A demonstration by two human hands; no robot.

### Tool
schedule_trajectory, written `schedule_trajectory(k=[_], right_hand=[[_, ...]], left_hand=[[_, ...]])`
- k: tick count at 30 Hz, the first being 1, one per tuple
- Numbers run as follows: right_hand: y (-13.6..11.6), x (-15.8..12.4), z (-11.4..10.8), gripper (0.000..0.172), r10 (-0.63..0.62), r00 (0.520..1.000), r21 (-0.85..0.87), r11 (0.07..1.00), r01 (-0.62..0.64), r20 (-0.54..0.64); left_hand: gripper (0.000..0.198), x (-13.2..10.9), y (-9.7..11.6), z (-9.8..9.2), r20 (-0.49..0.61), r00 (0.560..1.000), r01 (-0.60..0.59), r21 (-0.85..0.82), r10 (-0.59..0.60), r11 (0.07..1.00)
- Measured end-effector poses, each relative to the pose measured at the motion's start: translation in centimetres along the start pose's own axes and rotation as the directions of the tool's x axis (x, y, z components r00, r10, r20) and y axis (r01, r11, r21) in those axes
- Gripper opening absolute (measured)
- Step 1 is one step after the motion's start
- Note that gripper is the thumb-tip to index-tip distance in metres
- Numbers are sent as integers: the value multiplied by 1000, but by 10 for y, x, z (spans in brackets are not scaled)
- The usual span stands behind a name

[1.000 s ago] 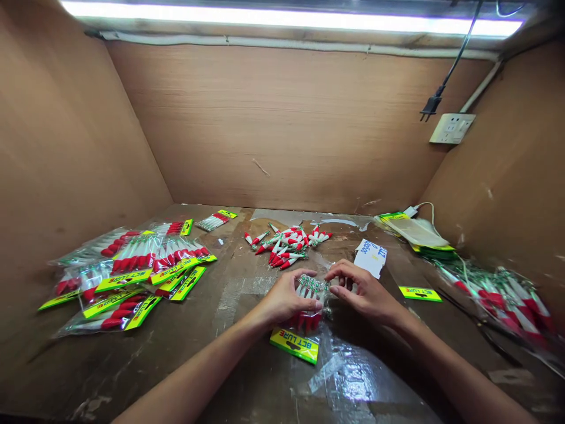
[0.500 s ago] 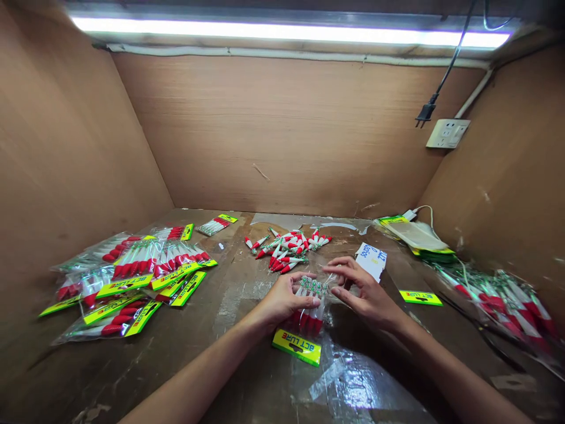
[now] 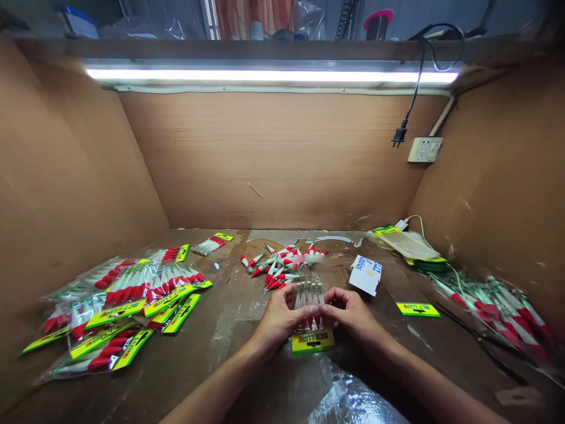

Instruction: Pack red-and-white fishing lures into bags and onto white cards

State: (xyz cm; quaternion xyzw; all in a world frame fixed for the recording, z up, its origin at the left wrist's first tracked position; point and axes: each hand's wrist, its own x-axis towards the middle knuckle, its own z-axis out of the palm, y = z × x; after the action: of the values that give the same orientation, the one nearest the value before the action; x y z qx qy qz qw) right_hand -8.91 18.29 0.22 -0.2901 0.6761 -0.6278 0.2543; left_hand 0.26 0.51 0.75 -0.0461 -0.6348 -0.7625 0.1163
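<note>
The packet of lures [image 3: 311,299] sits between the two hands at the near middle of the counter [image 3: 229,330], pinched from both sides. The left hand [image 3: 279,318] closes on its left edge and the right hand [image 3: 351,315] on its right edge, fingers curled in and thumbs on top, so neither hand is nearer than the other. Its long axis runs straight away from the person: the yellow header card [image 3: 312,341] is at the near end, just below the thumbs, and the lures' green-and-silver tips point toward the back wall. The packet looks raised slightly off the counter at its far end, though how far cannot be told. Just beyond it lies a loose pile of red-and-white lures [image 3: 280,265], near but apart from the fingers. A spread of filled packets [image 3: 132,291] lies well to the left, a white paper slip [image 3: 365,274] is just beyond the right hand, and a lone yellow card [image 3: 418,309] lies farther right. Nothing lies between the hands and the packet.
</note>
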Motion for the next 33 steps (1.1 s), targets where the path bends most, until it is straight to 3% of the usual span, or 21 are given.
schedule_trajectory(k=[3, 8, 11, 16, 20, 24, 28, 33], right_hand=[[5, 3, -1, 44, 23, 1000, 88, 996, -23, 7], [10, 4, 2, 43, -3, 999, 212, 977, -9, 54], [7, 4, 2, 45, -9, 996, 212, 977, -10, 88], [8, 3, 3, 45, 58, 997, 257, 964, -66, 41], [14, 1, 7, 44, 114, 980, 303, 939, -160, 166], [12, 0, 6, 47, 123, 973, 155, 976, -155, 196], [0, 2, 2, 55, 38, 996, -33, 999, -36, 80], [-14, 1, 2, 53, -2, 1000, -35, 999, 1, -8]], left_hand=[[66, 1, -6, -5, 6, 998, 56, 28, -56, 998], [63, -2, -13, -5, -11, 997, 80, -89, -81, 993], [61, -4, -11, -1, 13, 996, 93, -162, -92, 982], [64, -2, 0, 0, 97, 991, 117, -244, -95, 963], [70, 2, 0, -7, 14, 994, 106, -203, -105, 973], [66, 2, -5, -12, -45, 995, 86, -105, -91, 991], [65, 0, -3, -9, -37, 993, 107, -112, -112, 988], [62, -4, -1, 0, 26, 994, 112, -129, -110, 985]])
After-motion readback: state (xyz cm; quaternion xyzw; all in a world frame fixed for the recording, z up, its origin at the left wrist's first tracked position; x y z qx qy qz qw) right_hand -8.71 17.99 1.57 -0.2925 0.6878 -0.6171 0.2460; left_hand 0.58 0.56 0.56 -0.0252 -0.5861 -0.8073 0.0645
